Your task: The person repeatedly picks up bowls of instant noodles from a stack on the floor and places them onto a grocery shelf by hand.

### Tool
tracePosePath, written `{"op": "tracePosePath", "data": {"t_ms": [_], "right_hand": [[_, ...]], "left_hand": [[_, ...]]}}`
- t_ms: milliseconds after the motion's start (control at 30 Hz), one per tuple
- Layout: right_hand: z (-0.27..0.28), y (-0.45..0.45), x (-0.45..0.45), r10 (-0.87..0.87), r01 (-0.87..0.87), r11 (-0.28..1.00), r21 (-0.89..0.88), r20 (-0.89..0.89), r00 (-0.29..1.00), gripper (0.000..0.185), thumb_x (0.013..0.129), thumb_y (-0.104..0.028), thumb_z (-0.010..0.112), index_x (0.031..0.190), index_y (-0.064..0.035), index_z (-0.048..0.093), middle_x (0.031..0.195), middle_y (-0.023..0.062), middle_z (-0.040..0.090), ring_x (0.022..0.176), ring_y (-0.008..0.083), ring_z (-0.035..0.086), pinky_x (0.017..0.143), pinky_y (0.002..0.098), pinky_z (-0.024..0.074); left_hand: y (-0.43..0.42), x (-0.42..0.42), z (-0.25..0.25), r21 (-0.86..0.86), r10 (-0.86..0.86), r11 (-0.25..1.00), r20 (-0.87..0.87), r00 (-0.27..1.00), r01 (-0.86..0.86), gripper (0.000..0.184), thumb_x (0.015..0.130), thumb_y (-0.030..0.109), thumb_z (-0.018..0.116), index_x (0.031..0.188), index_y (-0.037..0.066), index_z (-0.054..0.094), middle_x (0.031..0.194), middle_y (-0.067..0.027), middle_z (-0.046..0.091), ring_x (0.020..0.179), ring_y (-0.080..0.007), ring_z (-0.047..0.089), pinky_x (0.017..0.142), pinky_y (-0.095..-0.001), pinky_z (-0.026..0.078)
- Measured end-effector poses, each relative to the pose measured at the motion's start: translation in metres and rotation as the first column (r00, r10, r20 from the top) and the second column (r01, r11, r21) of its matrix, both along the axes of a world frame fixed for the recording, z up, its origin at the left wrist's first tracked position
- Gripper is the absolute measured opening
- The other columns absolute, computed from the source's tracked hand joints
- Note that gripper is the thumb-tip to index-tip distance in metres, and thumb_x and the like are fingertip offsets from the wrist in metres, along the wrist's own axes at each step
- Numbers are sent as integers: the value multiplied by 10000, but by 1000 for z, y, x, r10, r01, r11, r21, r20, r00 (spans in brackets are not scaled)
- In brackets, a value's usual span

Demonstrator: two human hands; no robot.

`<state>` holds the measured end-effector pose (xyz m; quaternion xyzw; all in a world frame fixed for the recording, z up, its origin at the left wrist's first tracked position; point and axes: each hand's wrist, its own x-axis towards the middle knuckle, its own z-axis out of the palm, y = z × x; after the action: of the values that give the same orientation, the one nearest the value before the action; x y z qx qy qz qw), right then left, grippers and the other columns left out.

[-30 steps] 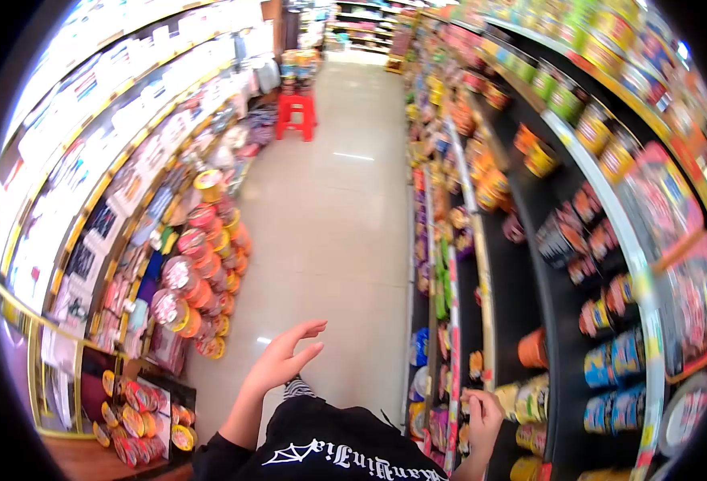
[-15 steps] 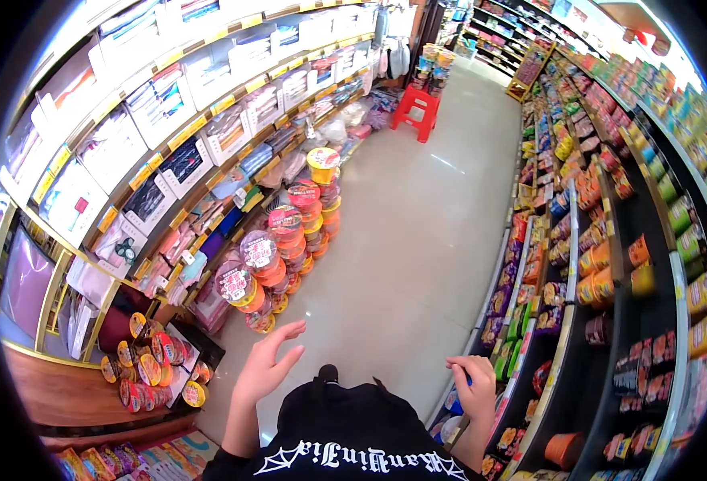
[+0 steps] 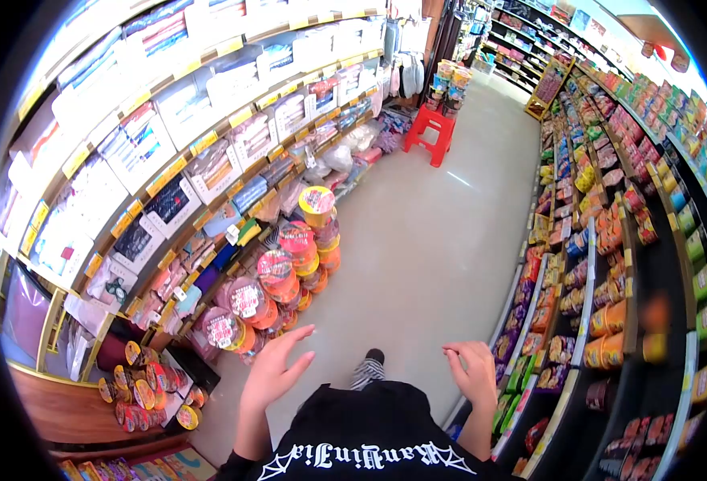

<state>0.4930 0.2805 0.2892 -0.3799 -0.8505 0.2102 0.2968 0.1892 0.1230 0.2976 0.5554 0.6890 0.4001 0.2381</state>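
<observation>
My left hand (image 3: 277, 370) is held out in front of me, thumb apart from the fingers, with nothing in it. Nearest to it are stacks of instant noodle cups (image 3: 276, 271) along the foot of the left shelves; I see no contact. My right hand (image 3: 474, 373) hangs at the right, fingers loosely bent and thumb apart, also holding nothing. Beside it runs the right-hand shelving with green packets (image 3: 516, 375) and purple packets (image 3: 551, 377).
Boxed textiles (image 3: 209, 164) fill the left shelves. A red stool (image 3: 430, 136) bearing tubs (image 3: 448, 86) stands farther up the tiled aisle (image 3: 406, 240). More noodle cups (image 3: 147, 393) sit at the lower left beside a wooden counter (image 3: 57, 405). Packaged goods (image 3: 606, 321) line the right shelves.
The stool and cup stacks appear lower in view, and the stool also sits farther right. A striped trouser leg and dark shoe now show ahead of me. Both hands stay raised and empty.
</observation>
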Motion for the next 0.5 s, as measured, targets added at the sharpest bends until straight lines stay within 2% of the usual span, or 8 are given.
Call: {"op": "tracePosePath", "data": {"t_ms": [33,100,167,233,300,367,500], "right_hand": [[6,19,-1,21,-21,1000,-6,-1,1000,48,811,-95,621,836,-68,652,780,78,657,727,258,609,668,356,423],[10,53,-3,55,-55,998,-6,-4,998,52,813,-98,620,841,-71,653,784,74,659,731,253,610,665,357,422],[5,87,-7,121,-121,991,65,7,993,63,813,-106,623,854,-71,654,792,65,662,742,245,611,668,359,422],[3,110,-13,170,-171,984,49,19,985,74,817,-121,621,860,-71,654,796,63,663,750,245,613,680,358,425],[2,130,-24,223,-224,974,33,33,974,86,821,-136,620,865,-71,654,800,61,664,758,245,615,693,356,428],[-1,147,-37,299,-295,954,-58,64,952,122,835,-170,610,895,-71,651,827,62,665,789,248,619,726,351,433],[-17,181,-69,404,-390,911,-136,92,910,164,852,-200,594,941,-73,645,887,64,666,838,248,620,739,354,439]], "left_hand": [[15,2,5,3,5,1000,-14,1000,-5,414,857,171,616,1234,27,525,1145,-156,606,1061,-283,582,913,-368,443],[41,9,11,5,5,1000,117,993,-6,422,856,174,619,1239,28,521,1150,-157,603,1067,-284,578,914,-366,441],[67,11,8,14,33,999,99,995,-34,422,861,186,614,1240,26,520,1153,-162,599,1076,-295,572,920,-368,436],[82,19,13,-32,61,997,-103,993,-64,427,863,148,601,1256,13,500,1162,-150,598,1102,-273,564,946,-357,426],[95,22,6,-56,83,995,-26,996,-85,433,862,162,606,1256,16,501,1167,-155,592,1108,-279,558,950,-359,420],[106,24,-2,-78,113,991,54,992,-108,440,860,177,611,1255,18,503,1171,-160,585,1113,-285,551,954,-361,415],[132,13,-18,-128,170,977,-28,985,-172,448,863,190,609,1262,22,496,1221,-168,546,1136,-302,525,965,-358,403]]}}
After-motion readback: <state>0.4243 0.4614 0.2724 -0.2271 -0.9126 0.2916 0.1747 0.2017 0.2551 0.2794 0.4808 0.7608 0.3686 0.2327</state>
